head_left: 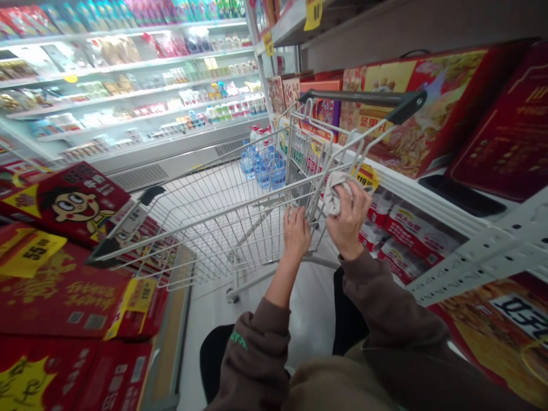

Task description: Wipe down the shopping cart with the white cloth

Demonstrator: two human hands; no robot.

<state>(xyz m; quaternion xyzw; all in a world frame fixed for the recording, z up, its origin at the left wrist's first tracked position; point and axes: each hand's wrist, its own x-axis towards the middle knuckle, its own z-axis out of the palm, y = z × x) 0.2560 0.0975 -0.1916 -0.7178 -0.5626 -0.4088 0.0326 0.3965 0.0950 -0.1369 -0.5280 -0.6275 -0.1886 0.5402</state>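
A wire shopping cart [240,200] stands in front of me, turned sideways, with its dark handle bar [359,98] at the upper right. My left hand [297,231] is at the cart's near side, its fingers bent around the wires close to the rear end. In my right hand [351,214] is a crumpled pale cloth [335,194], held against the cart's rear frame below the handle. The fingers wrap over the cloth's right side. No goods show inside the cart's basket.
Stacked red gift boxes [64,285] border the left. Shelving with boxed goods [381,120] and a dark phone-like slab [460,195] runs along the right. Blue-tinted water bottles [265,165] stand on the floor behind the cart. A lit refrigerated display [141,108] spans the back.
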